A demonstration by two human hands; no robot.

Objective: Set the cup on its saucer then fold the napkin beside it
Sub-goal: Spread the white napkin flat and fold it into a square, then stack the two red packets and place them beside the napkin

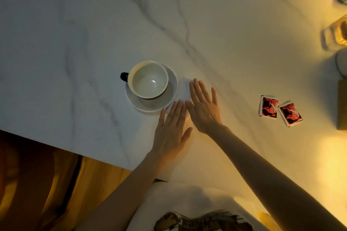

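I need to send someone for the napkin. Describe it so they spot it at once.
On the marble table, find the cup on its saucer. The napkin lies flat just right of the saucer, under both hands. It is plain white, unlike the red packets farther right.

A pale cup [148, 80] with a dark handle pointing toward the left of the frame is sitting upright and empty on a round grey saucer [171, 92], just left of the frame's centre. A white napkin [185, 88] is lying flat immediately right of the saucer, touching its rim, and is mostly covered, so its fold cannot be judged.
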